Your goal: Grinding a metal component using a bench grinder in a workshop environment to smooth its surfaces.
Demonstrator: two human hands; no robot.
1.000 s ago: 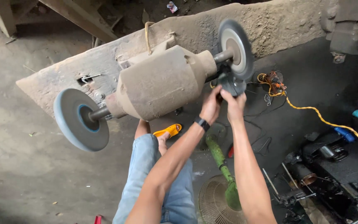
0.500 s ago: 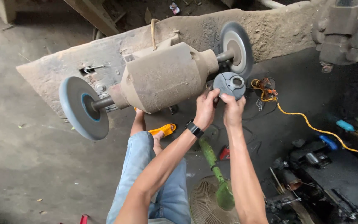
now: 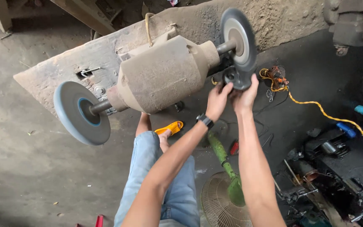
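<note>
A dusty bench grinder [image 3: 164, 75] sits on a wooden plank [image 3: 68, 69]. It has a blue-grey wheel [image 3: 80, 112] on the left and a grey wheel [image 3: 239, 38] on the right. My left hand [image 3: 217, 100], with a black watch on the wrist, and my right hand [image 3: 245, 96] together grip a dark round metal part [image 3: 236, 77]. The part is pressed up against the lower edge of the right wheel. My fingers hide its underside.
Below are my jeans-clad leg [image 3: 148, 176] and a foot in an orange sandal [image 3: 171, 127]. A green floor fan [image 3: 225, 189] lies on the concrete floor. A yellow cable [image 3: 316, 110] runs to the right, past dark tools and machine parts [image 3: 337, 168].
Both hands have lifted the metal part slightly, from beside the right wheel to against its lower edge. The view has shifted a little.
</note>
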